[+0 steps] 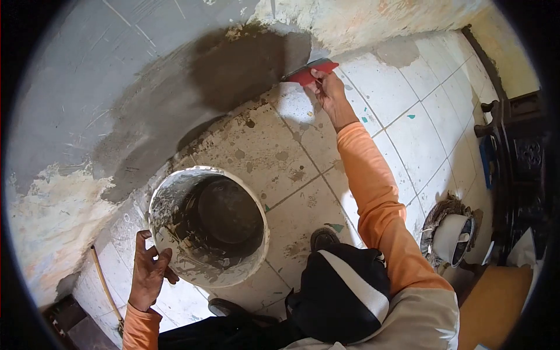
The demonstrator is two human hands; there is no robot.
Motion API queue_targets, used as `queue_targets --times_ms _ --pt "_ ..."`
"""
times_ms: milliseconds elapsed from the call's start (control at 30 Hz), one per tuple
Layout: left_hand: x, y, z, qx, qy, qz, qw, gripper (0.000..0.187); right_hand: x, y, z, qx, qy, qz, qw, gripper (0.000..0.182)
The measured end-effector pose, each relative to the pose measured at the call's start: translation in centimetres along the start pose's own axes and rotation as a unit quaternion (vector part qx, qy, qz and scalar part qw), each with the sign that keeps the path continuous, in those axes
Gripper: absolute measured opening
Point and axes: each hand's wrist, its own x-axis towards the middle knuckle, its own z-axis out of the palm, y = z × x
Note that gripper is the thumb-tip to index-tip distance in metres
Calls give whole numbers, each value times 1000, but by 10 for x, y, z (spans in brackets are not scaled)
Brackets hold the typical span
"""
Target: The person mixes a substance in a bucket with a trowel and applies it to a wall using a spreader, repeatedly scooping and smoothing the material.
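My right hand is closed around a red-handled trowel, whose dark blade lies against the foot of the wall where it meets the floor. Dark wet plaster covers the wall to the left of the blade. My left hand is at the left rim of a large round bucket, with the thumb and fingers bent and apart; nothing else shows in it. Grey residue coats the bucket's inside walls, and its bottom is dark.
Stained white floor tiles carry grey splatters. A dark carved wooden piece of furniture stands at the right, near a round container with fibrous material. A thin stick lies at the lower left. My shoe is beyond a black cap.
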Motion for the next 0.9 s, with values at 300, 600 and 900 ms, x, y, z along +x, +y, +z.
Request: queue_targets --times_ms 300,600,900 --pt "1 -5 -6 -6 -21 2 1000 51 -46 -67 83 5 -55 -62 997 8" --pt "5 -10 -10 -28 -37 31 998 57 -124 -105 55 -62 -104 -130 984 15" --pt "8 -11 -10 -22 -36 19 999 57 -44 17 -58 31 39 -31 998 22"
